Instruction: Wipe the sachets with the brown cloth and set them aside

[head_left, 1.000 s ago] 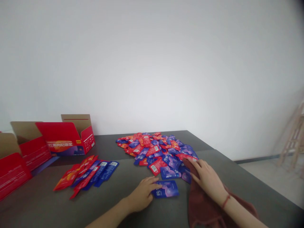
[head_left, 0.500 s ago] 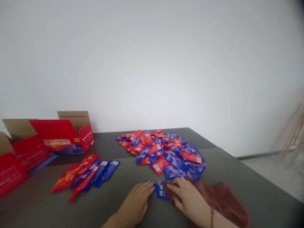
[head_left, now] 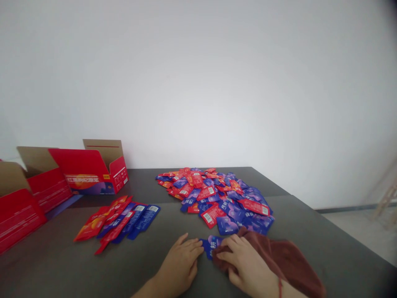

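A blue sachet (head_left: 207,247) with white lettering lies flat on the dark table, between my two hands. At its left end, the fingertips of my left hand (head_left: 182,261) rest on the edge, fingers stretched out and pressing down. My right hand (head_left: 245,260) is closed on a brown cloth (head_left: 287,263), whose bunched front part covers the sachet's right side. The rest of the cloth trails to the right. Just beyond my hands lies a heap of red and blue sachets (head_left: 214,192).
To the left, several red and blue sachets (head_left: 124,221) lie in an overlapping row. Behind them stand open red cardboard boxes (head_left: 89,171). A white wall (head_left: 198,82) rises behind the table (head_left: 124,269), whose right edge runs diagonally.
My right hand has shifted the cloth slightly on the sachet, covering more of its lower right. My left fingertips stay at its left end. The whole view has shifted a little.
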Demonstrator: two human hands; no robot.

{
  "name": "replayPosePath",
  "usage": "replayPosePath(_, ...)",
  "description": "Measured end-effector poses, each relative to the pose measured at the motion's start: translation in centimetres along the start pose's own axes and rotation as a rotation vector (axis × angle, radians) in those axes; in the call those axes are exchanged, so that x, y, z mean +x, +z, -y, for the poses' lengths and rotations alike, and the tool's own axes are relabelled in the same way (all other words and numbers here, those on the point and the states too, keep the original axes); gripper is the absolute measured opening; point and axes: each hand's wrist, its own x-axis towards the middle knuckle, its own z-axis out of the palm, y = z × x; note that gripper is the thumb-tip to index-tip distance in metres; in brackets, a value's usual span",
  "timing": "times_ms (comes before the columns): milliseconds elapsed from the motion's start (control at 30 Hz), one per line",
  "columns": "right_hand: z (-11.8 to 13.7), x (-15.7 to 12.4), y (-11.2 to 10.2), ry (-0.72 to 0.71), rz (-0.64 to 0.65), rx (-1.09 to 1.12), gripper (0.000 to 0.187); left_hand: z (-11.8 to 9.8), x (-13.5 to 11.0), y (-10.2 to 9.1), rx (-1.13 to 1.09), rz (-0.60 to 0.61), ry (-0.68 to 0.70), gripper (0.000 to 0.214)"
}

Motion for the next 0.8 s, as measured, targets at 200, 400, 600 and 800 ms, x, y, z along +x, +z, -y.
replayPosePath(200, -1.9, 0.2, 0.1, 0.254, -0.097, -0.091, 0.029, -0.3, 0.5, 0.5, 0.059, -0.026, 0.029, 0.032)
replayPosePath(400, 2.2, 4.6, 2.6, 0.108, -0.091, -0.084, 0.020, -0.6, 0.0, 1.2, 0.173, -0.036, 0.072, 0.023)
replayPosePath(600, 1.7, 3.5, 3.1, 0.036, -0.126, -0.020, 0.026, -0.6, -0.4, 1.2, 0.254, -0.012, 0.079, 0.019)
replayPosePath(800, -2.3, 0.3, 2.3, 0.183, -0.218, -0.137, 0.033, -0.9, 0.0, 1.0, 0.270, 0.007, 0.094, 0.018)
